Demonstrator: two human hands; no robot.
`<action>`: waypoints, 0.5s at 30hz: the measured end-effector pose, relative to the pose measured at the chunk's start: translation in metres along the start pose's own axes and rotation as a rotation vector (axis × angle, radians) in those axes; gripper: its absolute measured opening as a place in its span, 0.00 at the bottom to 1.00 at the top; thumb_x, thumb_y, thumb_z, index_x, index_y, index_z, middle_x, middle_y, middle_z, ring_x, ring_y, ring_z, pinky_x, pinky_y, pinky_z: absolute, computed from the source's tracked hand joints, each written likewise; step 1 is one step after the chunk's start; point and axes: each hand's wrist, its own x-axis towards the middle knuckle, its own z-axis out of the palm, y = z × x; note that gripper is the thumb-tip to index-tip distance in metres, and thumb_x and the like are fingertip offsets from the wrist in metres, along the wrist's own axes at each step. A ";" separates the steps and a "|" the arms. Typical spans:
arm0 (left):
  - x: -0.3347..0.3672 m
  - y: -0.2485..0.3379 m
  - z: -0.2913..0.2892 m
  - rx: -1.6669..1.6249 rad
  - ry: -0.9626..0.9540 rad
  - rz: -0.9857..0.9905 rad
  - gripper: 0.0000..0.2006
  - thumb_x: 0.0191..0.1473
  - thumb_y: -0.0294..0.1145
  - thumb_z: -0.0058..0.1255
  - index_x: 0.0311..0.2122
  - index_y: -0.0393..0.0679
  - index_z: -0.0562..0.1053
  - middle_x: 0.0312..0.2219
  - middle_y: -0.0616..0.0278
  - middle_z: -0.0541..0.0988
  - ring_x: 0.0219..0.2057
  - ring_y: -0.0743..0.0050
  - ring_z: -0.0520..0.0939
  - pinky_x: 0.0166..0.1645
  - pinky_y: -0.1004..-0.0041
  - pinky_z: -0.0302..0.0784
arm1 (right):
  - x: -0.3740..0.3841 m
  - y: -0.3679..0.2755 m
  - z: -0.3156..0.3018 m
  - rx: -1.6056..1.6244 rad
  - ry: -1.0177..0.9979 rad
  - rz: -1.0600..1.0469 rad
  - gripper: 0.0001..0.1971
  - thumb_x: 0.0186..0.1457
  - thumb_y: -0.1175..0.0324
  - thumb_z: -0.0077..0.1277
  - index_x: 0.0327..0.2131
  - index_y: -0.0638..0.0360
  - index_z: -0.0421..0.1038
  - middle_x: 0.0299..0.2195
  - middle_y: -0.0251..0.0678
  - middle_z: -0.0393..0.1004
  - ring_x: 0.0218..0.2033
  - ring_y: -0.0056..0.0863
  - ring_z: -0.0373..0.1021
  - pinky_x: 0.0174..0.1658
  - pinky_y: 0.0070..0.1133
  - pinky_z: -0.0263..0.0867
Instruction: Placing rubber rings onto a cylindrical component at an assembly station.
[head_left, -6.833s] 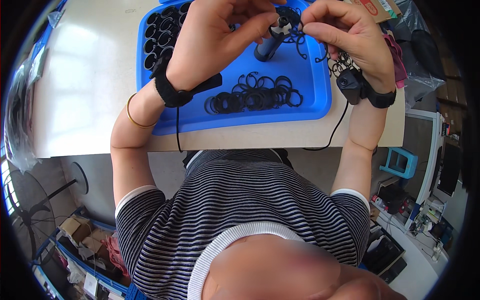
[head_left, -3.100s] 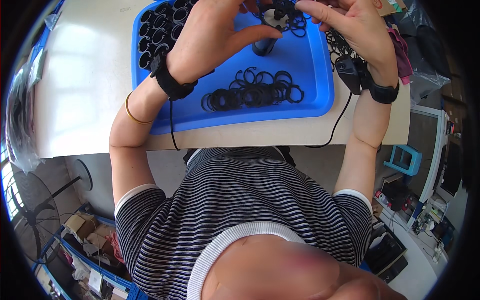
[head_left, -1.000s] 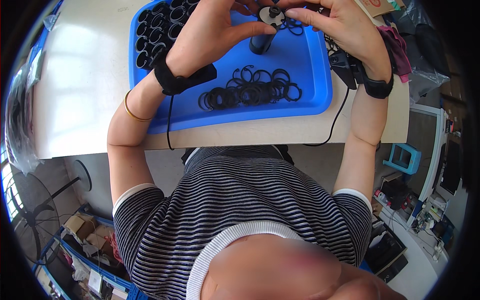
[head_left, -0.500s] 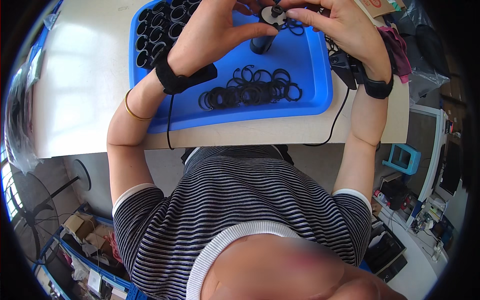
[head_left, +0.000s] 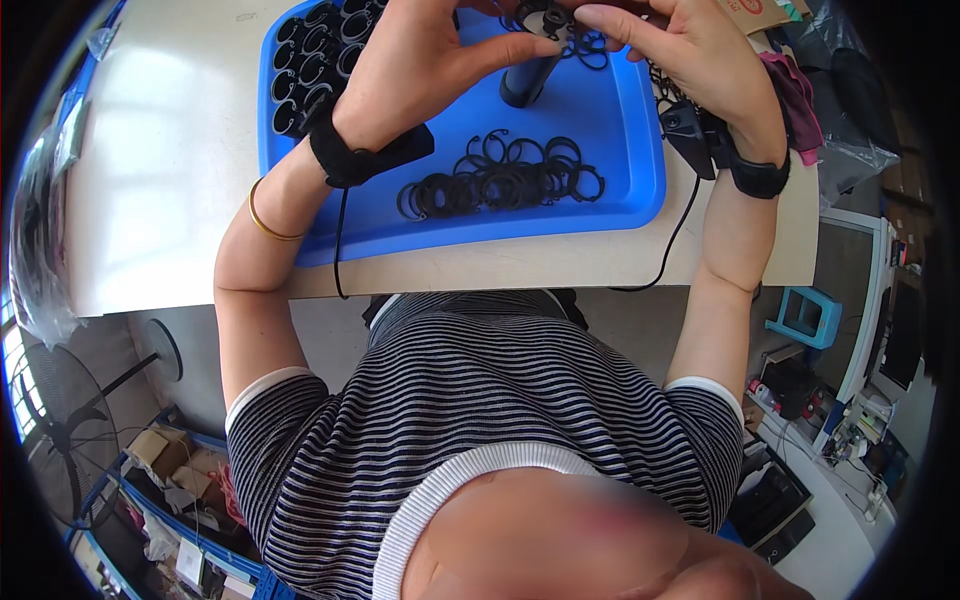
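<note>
A dark cylinder [head_left: 522, 88] stands in the blue tray [head_left: 480, 236], with a pale disc and a small black knob at its top end. Over that top lies a black snap ring [head_left: 518, 22], partly covered by fingers. My left hand [head_left: 425, 65] comes in from the left, thumb bent against the ring's near side. Opposite it, my right hand [head_left: 700, 60] pinches at the ring's right side with the thumb. The other fingers of both hands are mostly cut off or hidden at the upper edge. Loose black snap rings [head_left: 500, 185] lie heaped in the tray's near part.
Several black cylindrical parts [head_left: 315, 70] stand in rows at the tray's left. More rings [head_left: 592, 55] lie behind the cylinder. A dark red cloth [head_left: 790, 95] is at the table's right, and thin black cables [head_left: 341, 240] hang from both wrist straps.
A black snap ring now shows over the cylinder's pale top, which was more exposed before. My left thumb has shifted slightly up; the right hand has moved slightly up too.
</note>
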 end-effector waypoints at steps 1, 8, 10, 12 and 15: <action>0.000 0.000 0.000 0.006 0.029 0.024 0.34 0.48 0.25 0.71 0.60 0.40 0.67 0.42 0.60 0.79 0.42 0.72 0.80 0.50 0.72 0.77 | -0.001 0.005 0.001 0.044 0.048 -0.021 0.12 0.62 0.71 0.55 0.45 0.70 0.78 0.29 0.32 0.79 0.28 0.16 0.71 0.32 0.17 0.67; -0.002 0.041 -0.016 0.157 -0.152 0.074 0.22 0.46 0.26 0.71 0.47 0.43 0.75 0.42 0.64 0.78 0.37 0.75 0.77 0.44 0.75 0.75 | -0.008 0.004 -0.014 -0.025 0.195 -0.028 0.09 0.63 0.70 0.55 0.42 0.66 0.78 0.28 0.29 0.77 0.26 0.11 0.70 0.29 0.13 0.65; -0.007 0.051 -0.015 0.192 -0.328 0.081 0.19 0.46 0.24 0.69 0.45 0.48 0.78 0.45 0.64 0.80 0.34 0.70 0.79 0.44 0.70 0.78 | -0.005 0.006 -0.021 -0.032 0.170 0.041 0.09 0.63 0.70 0.57 0.42 0.66 0.78 0.27 0.28 0.77 0.25 0.12 0.70 0.29 0.13 0.66; -0.014 0.049 -0.004 0.186 -0.439 0.084 0.16 0.46 0.22 0.68 0.42 0.43 0.77 0.41 0.65 0.79 0.32 0.70 0.78 0.39 0.71 0.78 | -0.004 0.018 -0.020 0.003 0.182 -0.031 0.09 0.62 0.70 0.57 0.42 0.67 0.78 0.27 0.29 0.77 0.26 0.13 0.71 0.30 0.13 0.67; -0.025 0.041 0.010 0.239 -0.518 0.093 0.18 0.43 0.24 0.69 0.41 0.40 0.75 0.39 0.61 0.80 0.33 0.61 0.80 0.38 0.67 0.79 | -0.001 0.013 -0.024 -0.050 0.154 0.082 0.10 0.62 0.70 0.57 0.42 0.67 0.78 0.28 0.30 0.78 0.26 0.13 0.71 0.30 0.14 0.68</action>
